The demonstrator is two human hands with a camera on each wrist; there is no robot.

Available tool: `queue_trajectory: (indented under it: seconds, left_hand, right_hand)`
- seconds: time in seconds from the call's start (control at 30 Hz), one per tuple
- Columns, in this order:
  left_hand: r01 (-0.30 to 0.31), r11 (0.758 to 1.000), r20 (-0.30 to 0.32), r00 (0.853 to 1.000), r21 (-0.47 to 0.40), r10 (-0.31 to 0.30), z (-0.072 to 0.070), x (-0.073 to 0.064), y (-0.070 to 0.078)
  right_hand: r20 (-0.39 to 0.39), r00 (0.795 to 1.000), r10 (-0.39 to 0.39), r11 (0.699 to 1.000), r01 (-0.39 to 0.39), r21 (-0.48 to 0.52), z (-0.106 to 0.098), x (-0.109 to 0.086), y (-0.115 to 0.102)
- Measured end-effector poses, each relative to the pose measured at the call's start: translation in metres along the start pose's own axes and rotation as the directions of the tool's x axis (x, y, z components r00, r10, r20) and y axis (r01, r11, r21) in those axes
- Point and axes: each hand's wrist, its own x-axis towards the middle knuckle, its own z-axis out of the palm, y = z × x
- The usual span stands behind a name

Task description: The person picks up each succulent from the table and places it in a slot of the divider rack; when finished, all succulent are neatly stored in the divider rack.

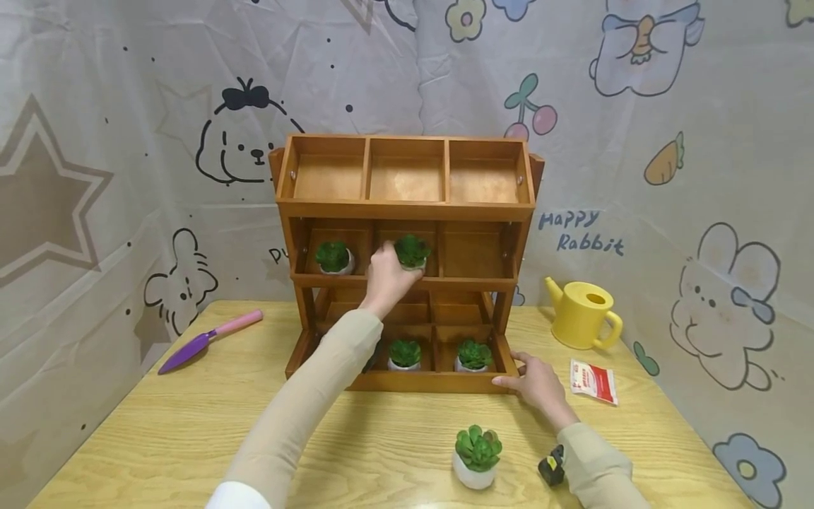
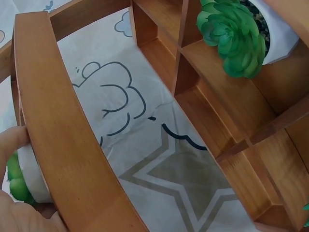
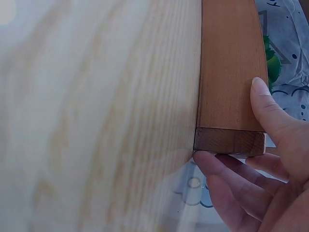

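A three-tier wooden plant shelf (image 1: pixel 407 208) stands on the table. My left hand (image 1: pixel 384 277) holds a small potted succulent (image 1: pixel 412 251) at the middle tier's centre compartment; the left wrist view shows its white pot (image 2: pixel 33 176) between thumb and fingers, partly hidden by a board. Another potted succulent (image 1: pixel 334 257) sits in that tier's left compartment. Two more, one central (image 1: pixel 404 353) and one on the right (image 1: pixel 473 355), stand in the bottom tier. My right hand (image 1: pixel 540 385) grips the shelf's lower right corner, thumb on the front board (image 3: pixel 231 67), fingers round its end.
One potted succulent (image 1: pixel 477 456) stands on the table in front of the shelf, near a small black object (image 1: pixel 552 466). To the right are a yellow watering can (image 1: pixel 580 314) and a red-and-white packet (image 1: pixel 593 382). A purple trowel with pink handle (image 1: pixel 210 341) lies left.
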Motion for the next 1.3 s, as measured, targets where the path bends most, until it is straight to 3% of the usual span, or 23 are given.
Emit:
queue_trajectory:
  seconds: [0.3, 0.6, 0.93, 1.1, 1.2, 1.27, 1.3]
  left_hand:
    - [0.037, 0.999, 0.044, 0.998, 0.021, -0.038, -0.002, -0.001, 0.003]
    - [0.097, 0.995, 0.081, 0.992, -0.011, -0.096, 0.000, -0.003, 0.004]
    - [0.081, 0.997, 0.093, 0.992, -0.013, -0.079, 0.002, -0.005, 0.003]
    - [-0.008, 0.995, 0.081, 0.997, -0.097, 0.016, 0.005, -0.013, -0.004]
    - [-0.113, 0.979, 0.003, 0.993, -0.170, 0.115, 0.008, -0.019, -0.010]
    - [-0.224, 0.953, -0.088, 0.974, -0.205, 0.210, 0.010, -0.022, -0.014]
    - [-0.289, 0.933, -0.142, 0.954, -0.215, 0.263, 0.012, -0.024, -0.016]
  right_hand:
    - [-0.005, 1.000, 0.006, 1.000, -0.006, 0.000, 0.001, 0.001, 0.000]
    - [-0.002, 1.000, -0.001, 1.000, 0.001, -0.008, -0.002, -0.002, -0.004]
    - [-0.002, 1.000, 0.000, 1.000, 0.000, -0.003, -0.001, -0.002, -0.002]
    - [-0.005, 1.000, 0.011, 1.000, -0.011, 0.002, 0.000, -0.002, -0.001]
    - [-0.007, 1.000, 0.011, 1.000, -0.011, 0.008, 0.000, -0.001, 0.000]
    - [-0.007, 1.000, 0.009, 1.000, -0.009, 0.011, 0.001, -0.001, 0.000]
    - [-0.008, 1.000, 0.010, 1.000, -0.010, 0.014, 0.001, -0.001, 0.000]
